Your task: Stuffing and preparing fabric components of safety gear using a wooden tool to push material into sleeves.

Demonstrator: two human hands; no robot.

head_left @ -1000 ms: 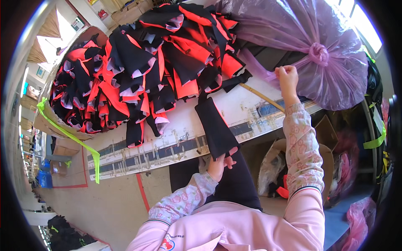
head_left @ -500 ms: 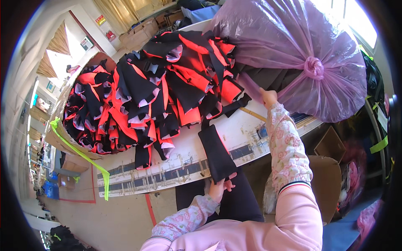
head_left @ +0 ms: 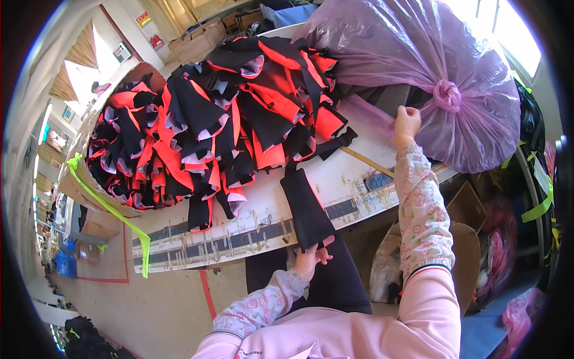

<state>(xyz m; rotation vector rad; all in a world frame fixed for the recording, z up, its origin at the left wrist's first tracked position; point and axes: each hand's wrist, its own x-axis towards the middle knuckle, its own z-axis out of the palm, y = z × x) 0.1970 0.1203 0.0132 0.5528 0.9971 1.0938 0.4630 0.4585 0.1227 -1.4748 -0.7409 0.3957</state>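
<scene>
A long black fabric piece [head_left: 307,206] with a red edge hangs over the table's front edge. My left hand [head_left: 307,262] grips its lower end near my lap, a few fingers showing beside it. To the right, my right hand [head_left: 408,124] is closed in a pinch at the opening of a large knotted purple plastic bag [head_left: 478,122]. Dark grey fabric [head_left: 391,96] shows inside that opening, right beside the fingertips. What the pinch holds, if anything, I cannot make out. A loose purple flap of the bag lies left of the hand.
A big heap of black and red fabric pieces [head_left: 209,125] covers the worn white table [head_left: 239,245] and fills a carton [head_left: 75,179] on the left. A yellow strip [head_left: 365,160] lies near the bag. Below right stands an open cardboard box [head_left: 463,257]. A neon-green strap [head_left: 113,212] hangs at left.
My right hand has moved up and to the right, from the purple flap to the bag's opening, where the grey fabric now stands higher. My left hand keeps its hold on the black piece.
</scene>
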